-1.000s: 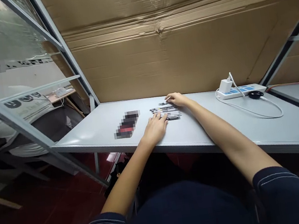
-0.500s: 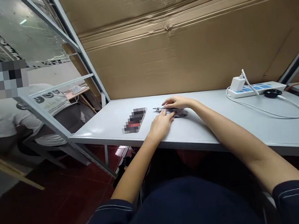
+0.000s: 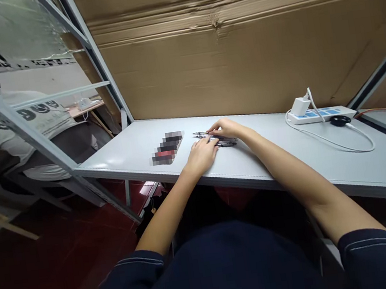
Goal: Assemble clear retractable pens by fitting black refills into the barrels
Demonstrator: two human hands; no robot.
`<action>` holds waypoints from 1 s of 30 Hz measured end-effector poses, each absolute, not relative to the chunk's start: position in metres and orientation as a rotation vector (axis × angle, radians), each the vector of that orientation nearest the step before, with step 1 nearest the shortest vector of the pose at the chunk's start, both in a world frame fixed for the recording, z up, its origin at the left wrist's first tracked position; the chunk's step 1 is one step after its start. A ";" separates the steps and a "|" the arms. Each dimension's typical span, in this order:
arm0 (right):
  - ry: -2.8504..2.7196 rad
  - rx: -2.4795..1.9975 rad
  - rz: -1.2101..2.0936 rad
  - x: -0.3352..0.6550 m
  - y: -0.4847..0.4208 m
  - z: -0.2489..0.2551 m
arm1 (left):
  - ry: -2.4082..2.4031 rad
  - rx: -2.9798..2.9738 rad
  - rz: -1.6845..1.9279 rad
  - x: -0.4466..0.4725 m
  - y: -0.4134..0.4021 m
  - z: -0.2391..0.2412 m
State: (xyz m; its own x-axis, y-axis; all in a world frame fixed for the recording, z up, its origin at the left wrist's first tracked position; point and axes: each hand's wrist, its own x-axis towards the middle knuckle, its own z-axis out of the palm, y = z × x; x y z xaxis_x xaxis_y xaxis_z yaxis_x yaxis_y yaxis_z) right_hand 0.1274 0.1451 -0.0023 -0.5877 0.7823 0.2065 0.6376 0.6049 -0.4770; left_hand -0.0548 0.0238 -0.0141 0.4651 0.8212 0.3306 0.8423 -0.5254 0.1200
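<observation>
Several slim pens [image 3: 226, 143] with clear and dark parts lie in a loose bunch on the white table [image 3: 269, 153], partly hidden under my hands. My left hand [image 3: 201, 155] rests on the near left side of the bunch, palm down, fingers stretched over the pens. From the far right side my right hand [image 3: 228, 128] reaches in, its fingers bent down and closed at a pen [image 3: 199, 134] along the back of the bunch. The exact grip of those fingertips is partly hidden.
A blurred-out phone-like object [image 3: 168, 149] lies left of the pens. At the right stand a white power strip [image 3: 321, 115] with a plugged-in charger [image 3: 300, 106], a cable and a black round disc [image 3: 340, 120]. Cardboard [image 3: 239, 66] backs the table. A person [image 3: 32, 124] sits at far left.
The head view has shifted slightly, so the table appears higher and further left. My right fingers have drawn together at the back pen; my left hand stays over the bunch.
</observation>
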 end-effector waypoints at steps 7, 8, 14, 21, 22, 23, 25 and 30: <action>-2.470 -1.141 0.467 0.127 0.140 -0.002 | -1.516 -2.620 -0.557 -0.057 0.025 -0.017; -2.466 -1.127 0.475 0.127 0.138 -0.002 | -1.520 -2.615 -0.561 -0.057 0.024 -0.016; -2.445 -1.020 0.528 0.124 0.133 -0.006 | -1.632 -2.486 -0.622 -0.059 0.019 -0.011; -2.444 -1.057 0.491 0.121 0.128 -0.005 | -1.677 -2.458 -0.605 -0.061 0.016 -0.006; -2.438 -1.065 0.463 0.121 0.127 -0.001 | -1.671 -2.457 -0.607 -0.062 0.016 -0.006; -2.428 -1.072 0.431 0.122 0.125 0.004 | -1.665 -2.454 -0.609 -0.062 0.016 -0.006; -2.399 -1.092 0.360 0.125 0.118 0.014 | -1.651 -2.447 -0.609 -0.063 0.016 -0.007; -2.408 -1.132 0.215 0.134 0.069 0.020 | -1.640 -2.399 -0.604 -0.060 0.015 -0.008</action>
State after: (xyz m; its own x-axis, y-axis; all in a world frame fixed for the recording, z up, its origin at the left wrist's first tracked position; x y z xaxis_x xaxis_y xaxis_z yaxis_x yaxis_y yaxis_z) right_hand 0.1342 0.0688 0.0196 -0.5508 0.7597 0.3456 0.6867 0.6478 -0.3298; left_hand -0.0597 0.0148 -0.0077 0.3118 0.8514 0.4219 0.9216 -0.3791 0.0839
